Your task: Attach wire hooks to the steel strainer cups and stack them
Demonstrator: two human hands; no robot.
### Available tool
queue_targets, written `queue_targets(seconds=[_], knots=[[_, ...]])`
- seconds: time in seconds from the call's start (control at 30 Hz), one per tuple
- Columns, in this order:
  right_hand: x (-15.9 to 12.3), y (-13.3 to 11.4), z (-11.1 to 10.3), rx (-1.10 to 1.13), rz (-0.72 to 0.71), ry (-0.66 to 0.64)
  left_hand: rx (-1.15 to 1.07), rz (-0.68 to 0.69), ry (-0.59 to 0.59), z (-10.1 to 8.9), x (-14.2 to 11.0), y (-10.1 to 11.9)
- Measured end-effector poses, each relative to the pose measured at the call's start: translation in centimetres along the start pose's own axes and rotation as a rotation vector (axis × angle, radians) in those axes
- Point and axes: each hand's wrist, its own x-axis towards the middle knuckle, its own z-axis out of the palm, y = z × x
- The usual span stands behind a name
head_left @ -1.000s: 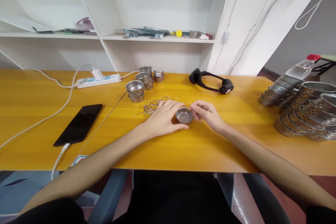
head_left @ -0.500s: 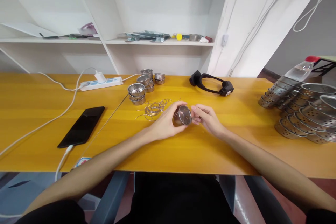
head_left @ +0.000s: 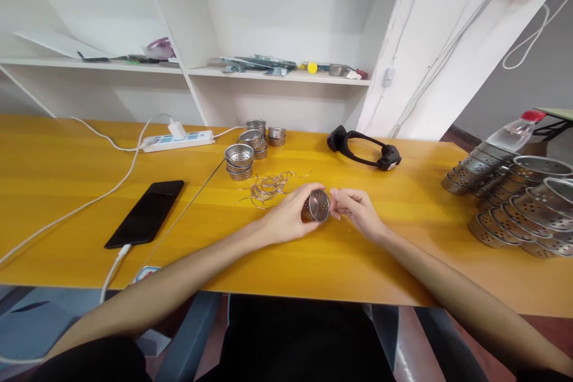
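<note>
The left hand [head_left: 293, 215] grips a tilted cup [head_left: 319, 205]; at its three o'clock, the right hand [head_left: 356, 209] pinches, contents unclear.

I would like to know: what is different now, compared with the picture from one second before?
The left hand, before open around the small perforated cup, has now taken hold of it. The cup, upright on the table before, is tipped so its mouth faces toward the right hand. The right hand stays close to the rim; wire pile, stacked cups and phone stay put.
</note>
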Motion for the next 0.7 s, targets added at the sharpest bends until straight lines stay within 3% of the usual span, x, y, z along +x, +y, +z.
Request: queue_targets(seconds=[0.7], knots=[[0.08,0.32,-0.13,-0.086,-0.002,-0.032,-0.011,-0.045,-0.022,0.24,-0.01,-0.61]])
